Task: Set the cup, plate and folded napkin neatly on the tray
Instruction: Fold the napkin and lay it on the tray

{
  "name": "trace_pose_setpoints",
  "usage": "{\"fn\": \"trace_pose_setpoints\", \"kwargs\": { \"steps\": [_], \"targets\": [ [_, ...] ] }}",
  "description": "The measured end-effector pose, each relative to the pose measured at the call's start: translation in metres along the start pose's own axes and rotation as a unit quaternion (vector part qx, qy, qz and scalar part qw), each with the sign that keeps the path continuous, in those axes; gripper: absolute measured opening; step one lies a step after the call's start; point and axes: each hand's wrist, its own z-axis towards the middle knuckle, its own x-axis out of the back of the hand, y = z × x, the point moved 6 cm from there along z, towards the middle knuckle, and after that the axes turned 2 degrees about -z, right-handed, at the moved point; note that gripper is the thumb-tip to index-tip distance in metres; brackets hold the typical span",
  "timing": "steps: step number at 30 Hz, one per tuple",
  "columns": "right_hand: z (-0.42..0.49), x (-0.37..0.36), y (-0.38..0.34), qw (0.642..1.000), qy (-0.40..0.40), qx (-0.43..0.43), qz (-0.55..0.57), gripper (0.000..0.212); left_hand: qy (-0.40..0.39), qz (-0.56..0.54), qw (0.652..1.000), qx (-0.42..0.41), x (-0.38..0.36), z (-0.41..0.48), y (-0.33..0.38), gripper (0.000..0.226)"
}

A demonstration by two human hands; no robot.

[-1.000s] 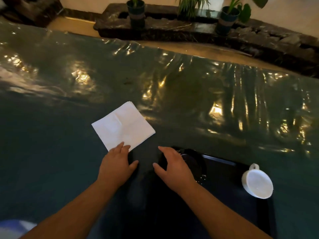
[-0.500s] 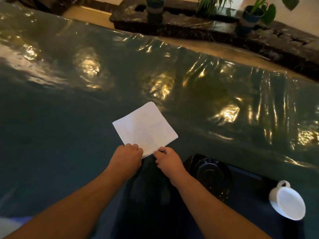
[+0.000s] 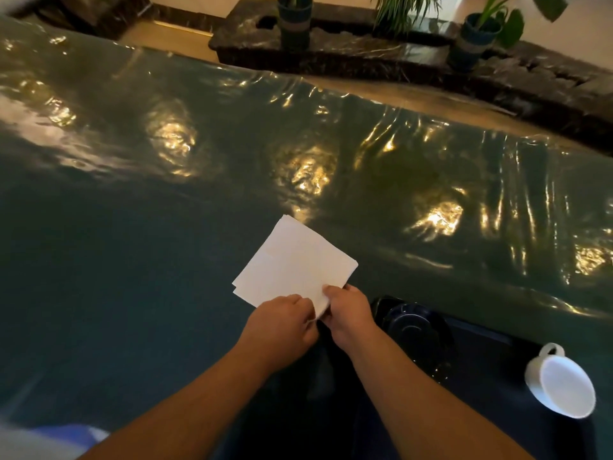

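We pinch the napkin (image 3: 292, 263) at its near corner, left hand (image 3: 282, 322) and right hand (image 3: 348, 310) both clamped on it, so it lifts flat. Dark plate (image 3: 413, 330) sits on the tray (image 3: 491, 356); cup (image 3: 560, 381) at the tray's right edge, bench (image 3: 132, 260) beyond.

Left hand (image 3: 282, 322) and right hand (image 3: 348, 310), a second ago flat and apart just short of plate (image 3: 414, 330), now meet at napkin's (image 3: 293, 263) near corner, both pinching it. Napkin, earlier flat on desk (image 3: 132, 260) left of plate, now lifted at that corner, layered edges showing at its left.
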Motion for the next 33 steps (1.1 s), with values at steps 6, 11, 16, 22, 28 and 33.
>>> {"fn": "trace_pose_setpoints", "kwargs": {
  "steps": [6, 11, 16, 22, 28, 33],
  "targets": [
    [-0.015, -0.005, -0.027, 0.990, -0.069, 0.071, -0.097, 0.022, 0.085, -0.153, 0.970, 0.167, 0.003, -0.003, -0.067, 0.034],
    [-0.061, 0.009, -0.058, 0.969, -0.115, 0.145, -0.165, 0.022, 0.072, -0.298, 0.917, 0.255, 0.005, -0.002, -0.089, 0.061],
    [-0.106, 0.036, -0.079, 0.963, -0.156, 0.131, -0.176, 0.018, -0.108, -0.425, 0.850, 0.293, -0.014, -0.003, -0.050, 0.101],
    [-0.132, 0.078, -0.095, 0.971, -0.172, 0.120, -0.113, 0.023, -0.219, -0.595, 0.725, 0.268, -0.033, -0.018, 0.023, 0.080],
    [-0.129, 0.159, -0.107, 0.980, -0.154, 0.118, -0.042, 0.034, -0.141, -0.716, 0.632, 0.261, -0.029, -0.011, 0.086, 0.051],
    [-0.115, 0.253, -0.107, 0.987, -0.080, 0.135, -0.045, 0.029, -0.141, -0.710, 0.649, 0.233, -0.029, 0.002, 0.127, 0.041]
  ]
}}
